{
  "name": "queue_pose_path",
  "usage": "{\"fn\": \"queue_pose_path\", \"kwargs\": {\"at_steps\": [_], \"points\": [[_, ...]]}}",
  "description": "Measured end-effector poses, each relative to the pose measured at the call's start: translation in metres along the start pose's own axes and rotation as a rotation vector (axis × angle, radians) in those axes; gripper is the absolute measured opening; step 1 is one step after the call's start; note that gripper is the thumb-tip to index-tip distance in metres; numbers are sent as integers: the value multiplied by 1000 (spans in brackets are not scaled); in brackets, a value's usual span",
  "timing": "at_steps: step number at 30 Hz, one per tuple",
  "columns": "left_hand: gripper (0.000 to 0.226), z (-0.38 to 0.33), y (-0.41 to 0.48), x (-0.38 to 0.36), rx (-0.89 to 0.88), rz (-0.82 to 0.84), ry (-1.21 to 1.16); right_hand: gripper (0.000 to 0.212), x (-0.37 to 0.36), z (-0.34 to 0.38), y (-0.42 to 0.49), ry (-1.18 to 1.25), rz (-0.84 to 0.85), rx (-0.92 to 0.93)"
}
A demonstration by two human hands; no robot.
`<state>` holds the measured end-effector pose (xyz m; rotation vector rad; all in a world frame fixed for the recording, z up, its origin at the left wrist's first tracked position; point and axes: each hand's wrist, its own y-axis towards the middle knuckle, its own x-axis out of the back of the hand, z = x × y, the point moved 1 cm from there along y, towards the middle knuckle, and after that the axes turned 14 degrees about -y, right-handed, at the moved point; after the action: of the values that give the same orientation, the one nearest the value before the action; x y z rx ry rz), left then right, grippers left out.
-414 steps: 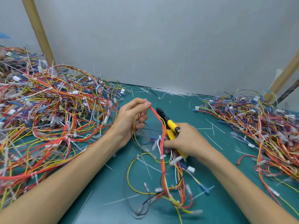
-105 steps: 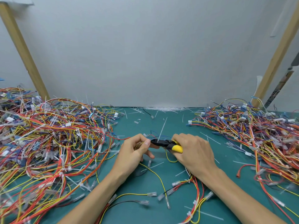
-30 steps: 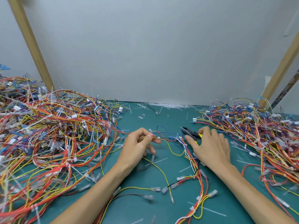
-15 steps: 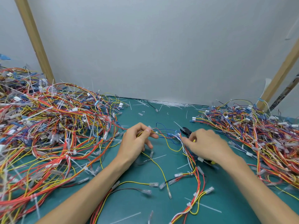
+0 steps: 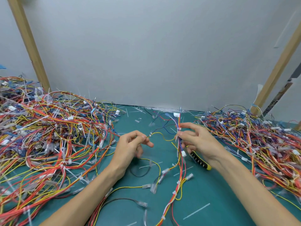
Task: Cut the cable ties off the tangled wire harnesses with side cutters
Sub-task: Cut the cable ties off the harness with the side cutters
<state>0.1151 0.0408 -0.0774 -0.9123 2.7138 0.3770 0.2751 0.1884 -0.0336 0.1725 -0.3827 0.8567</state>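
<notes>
My left hand (image 5: 130,147) pinches a yellow wire (image 5: 160,135) of the wire harness (image 5: 176,176) spread on the green mat between my arms. A small white cable tie (image 5: 150,135) sits on that wire just past my fingertips. My right hand (image 5: 197,142) pinches an upright bundle of red, blue and white wires (image 5: 178,126) of the same harness. The side cutters (image 5: 199,161), black and yellow handles, lie on the mat under my right hand; their jaws are hidden by it.
A large heap of tangled harnesses (image 5: 48,136) fills the left side, another heap (image 5: 260,144) the right. Cut tie scraps (image 5: 196,211) litter the green mat (image 5: 211,201). Wooden posts (image 5: 27,43) stand at both back corners before a grey wall.
My right hand has let go of the side cutters, which now lie on the mat, and has lifted a wire bundle upright. My left hand keeps pinching the yellow wire.
</notes>
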Motion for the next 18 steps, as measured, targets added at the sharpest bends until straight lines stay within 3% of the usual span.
{"fn": "queue_pose_path", "kwargs": {"at_steps": [9, 18], "points": [[29, 3, -1, 1, -93, 48, 53, 18, -3, 10, -4, 103, -73, 76], [31, 2, 0, 4, 15, 195, 38, 19, 1, 15, -4, 313, 0, 3]]}}
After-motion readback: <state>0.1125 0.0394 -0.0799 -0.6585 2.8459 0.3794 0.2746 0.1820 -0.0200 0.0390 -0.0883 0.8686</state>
